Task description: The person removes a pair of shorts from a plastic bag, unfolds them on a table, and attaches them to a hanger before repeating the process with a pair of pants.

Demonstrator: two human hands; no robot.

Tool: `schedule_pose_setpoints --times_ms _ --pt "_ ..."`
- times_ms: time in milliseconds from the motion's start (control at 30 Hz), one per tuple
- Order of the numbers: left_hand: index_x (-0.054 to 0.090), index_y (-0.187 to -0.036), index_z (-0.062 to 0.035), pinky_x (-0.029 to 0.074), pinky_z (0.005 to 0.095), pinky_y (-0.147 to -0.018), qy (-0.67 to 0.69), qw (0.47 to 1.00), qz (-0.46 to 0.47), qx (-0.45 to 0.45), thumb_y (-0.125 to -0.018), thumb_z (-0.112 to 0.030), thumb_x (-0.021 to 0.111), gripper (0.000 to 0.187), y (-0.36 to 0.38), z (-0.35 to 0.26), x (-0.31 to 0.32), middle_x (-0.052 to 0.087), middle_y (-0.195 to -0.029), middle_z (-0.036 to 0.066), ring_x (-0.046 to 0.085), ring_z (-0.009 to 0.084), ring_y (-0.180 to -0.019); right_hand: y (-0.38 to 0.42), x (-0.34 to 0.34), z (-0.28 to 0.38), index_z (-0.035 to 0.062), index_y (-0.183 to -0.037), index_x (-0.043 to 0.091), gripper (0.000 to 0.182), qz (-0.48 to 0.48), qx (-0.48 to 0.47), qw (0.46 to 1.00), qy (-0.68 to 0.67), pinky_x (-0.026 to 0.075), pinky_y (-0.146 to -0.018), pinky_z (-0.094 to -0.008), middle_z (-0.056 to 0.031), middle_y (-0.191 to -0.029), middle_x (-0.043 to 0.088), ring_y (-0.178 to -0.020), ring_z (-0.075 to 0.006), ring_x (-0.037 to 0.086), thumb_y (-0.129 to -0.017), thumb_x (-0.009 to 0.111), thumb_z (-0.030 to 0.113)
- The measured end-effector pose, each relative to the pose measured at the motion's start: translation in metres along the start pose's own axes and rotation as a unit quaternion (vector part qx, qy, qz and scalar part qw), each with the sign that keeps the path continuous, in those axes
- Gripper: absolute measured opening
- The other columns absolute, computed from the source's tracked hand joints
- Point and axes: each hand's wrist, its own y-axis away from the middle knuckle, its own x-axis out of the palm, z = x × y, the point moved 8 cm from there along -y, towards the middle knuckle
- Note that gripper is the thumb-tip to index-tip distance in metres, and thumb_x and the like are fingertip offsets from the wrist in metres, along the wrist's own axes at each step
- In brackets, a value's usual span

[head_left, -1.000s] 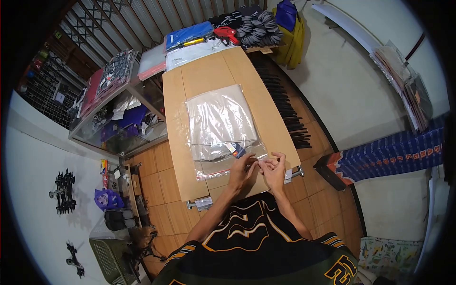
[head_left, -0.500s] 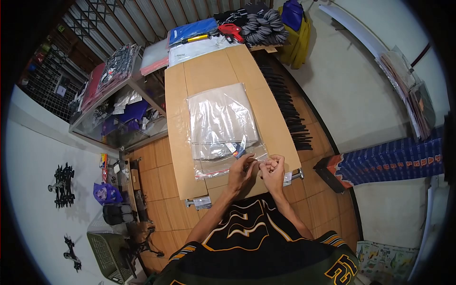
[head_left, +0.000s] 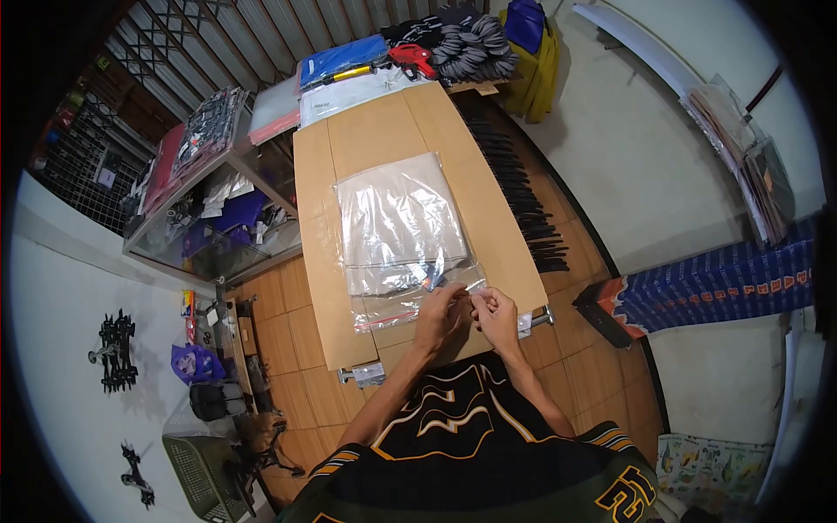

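Observation:
A clear plastic bag [head_left: 401, 307] with a folded beige garment or cloth [head_left: 397, 209] inside lies flat on the cardboard-topped table. A red strip runs along the bag's near edge, and a small dark blue and orange label [head_left: 433, 277] shows through the film. My left hand [head_left: 438, 318] is at the bag's near right corner, fingers bent and pinched on the film. Close beside it, my right hand [head_left: 496, 317] has its fingers curled and pinched at the same corner. The fingertips of both hands nearly meet, and they partly hide the film between them.
The brown cardboard tabletop [head_left: 375, 139] has metal clamp-like ends at its near corners. Beyond it lie a blue packet [head_left: 344, 59], a red tool [head_left: 411, 61] and bundled grey gloves [head_left: 475, 48]. A glass display case [head_left: 209, 227] stands left; a long blue box [head_left: 715, 288] sits right.
Both hands have shifted slightly and drawn closer together at the bag's corner. The label is now more covered by glare and film. The whole view has moved a little.

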Motion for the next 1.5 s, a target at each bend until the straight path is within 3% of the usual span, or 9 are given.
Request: schedule_pose_setpoints --times_ms 333,533,633,833,933,1233,1333,1433,1500 --pt "0.068 -0.098 -0.0034 0.049 0.0408 -0.079 -0.091 0.994 0.021 0.058 -0.084 -0.007 0.074 0.015 -0.016 -0.012 0.0 0.066 -0.093 0.011 0.061 0.0314 -0.089 -0.002 0.001 0.011 -0.0032 -0.094 0.066 0.017 -0.004 -0.045 0.993 0.109 0.05 -0.056 -0.028 -0.0071 -0.073 0.068 -0.062 -0.01 0.064 -0.097 0.063 0.013" --pt "0.067 -0.092 -0.0062 0.047 0.0397 -0.075 -0.157 0.984 0.013 0.08 -0.083 -0.012 0.076 0.014 -0.023 -0.018 0.002 0.066 -0.089 0.008 0.06 0.0277 -0.086 -0.006 -0.001 0.016 -0.0032 -0.089 0.064 0.017 -0.043 -0.086 0.983 0.156 0.052 -0.06 -0.0363 -0.0151 -0.071 0.068 -0.063 -0.0217 0.069 -0.094 0.064 0.014" --pt "0.067 -0.093 -0.0076 0.044 0.042 -0.079 -0.156 0.986 0.022 0.062 -0.085 -0.015 0.074 0.013 -0.022 -0.013 0.007 0.062 -0.089 0.007 0.059 0.0268 -0.088 -0.009 -0.001 0.009 -0.0018 -0.087 0.059 0.017 -0.048 -0.129 0.979 0.149 0.043 -0.041 -0.0269 -0.0039 -0.063 0.06 -0.049 -0.008 0.055 -0.097 0.061 0.011" --pt "0.068 -0.092 -0.0071 0.046 0.0392 -0.074 -0.181 0.98 0.004 0.077 -0.083 -0.011 0.075 0.012 -0.023 -0.018 0.009 0.065 -0.088 0.007 0.06 0.0272 -0.084 -0.012 -0.004 0.01 -0.0014 -0.083 0.057 0.017 -0.055 -0.124 0.977 0.162 0.044 -0.04 -0.0281 -0.0045 -0.06 0.059 -0.046 -0.0096 0.056 -0.094 0.062 0.011" --pt "0.068 -0.093 -0.0074 0.047 0.0392 -0.076 -0.182 0.982 -0.034 0.038 -0.084 -0.01 0.074 0.012 -0.036 -0.014 -0.004 0.065 -0.089 0.008 0.061 0.0274 -0.085 -0.011 -0.005 0.001 -0.0022 -0.082 0.061 0.018 -0.044 -0.063 0.977 0.201 0.053 -0.063 -0.042 -0.0187 -0.07 0.067 -0.065 -0.0301 0.068 -0.088 0.065 0.014" --pt "0.066 -0.105 -0.0086 0.048 0.0406 -0.082 -0.14 0.984 0.084 0.075 -0.084 -0.015 0.074 0.023 -0.031 -0.02 -0.009 0.065 -0.094 0.008 0.061 0.0287 -0.093 -0.008 -0.005 0.012 -0.0018 -0.079 0.063 0.02 -0.069 -0.067 0.986 0.136 0.053 -0.058 -0.039 -0.0158 -0.066 0.068 -0.058 -0.0259 0.069 -0.088 0.068 0.015" --pt "0.066 -0.108 -0.0091 0.048 0.0402 -0.082 -0.167 0.98 0.099 0.05 -0.084 -0.015 0.074 0.026 -0.013 -0.002 -0.005 0.066 -0.096 0.008 0.061 0.0284 -0.094 -0.004 0.002 0.021 -0.0032 -0.082 0.065 0.018 -0.054 -0.116 0.982 0.142 0.048 -0.048 -0.0251 -0.0067 -0.063 0.066 -0.051 -0.0106 0.062 -0.089 0.071 0.013" --pt "0.067 -0.105 -0.008 0.05 0.0402 -0.08 -0.157 0.983 0.086 0.043 -0.083 -0.012 0.075 0.024 -0.01 -0.004 -0.018 0.068 -0.092 0.009 0.064 0.0296 -0.089 -0.002 0.001 0.026 -0.0026 -0.083 0.071 0.021 -0.033 -0.06 0.978 0.198 0.055 -0.06 -0.0333 -0.0137 -0.069 0.072 -0.06 -0.0205 0.07 -0.085 0.073 0.018" --pt "0.067 -0.104 -0.0072 0.051 0.0403 -0.079 -0.147 0.986 0.058 0.045 -0.082 -0.009 0.075 0.023 -0.016 -0.013 -0.03 0.069 -0.091 0.009 0.065 0.0298 -0.087 -0.005 0.001 0.017 -0.0025 -0.082 0.071 0.022 -0.028 -0.041 0.979 0.196 0.055 -0.06 -0.0334 -0.0138 -0.068 0.072 -0.06 -0.0205 0.07 -0.084 0.074 0.019"
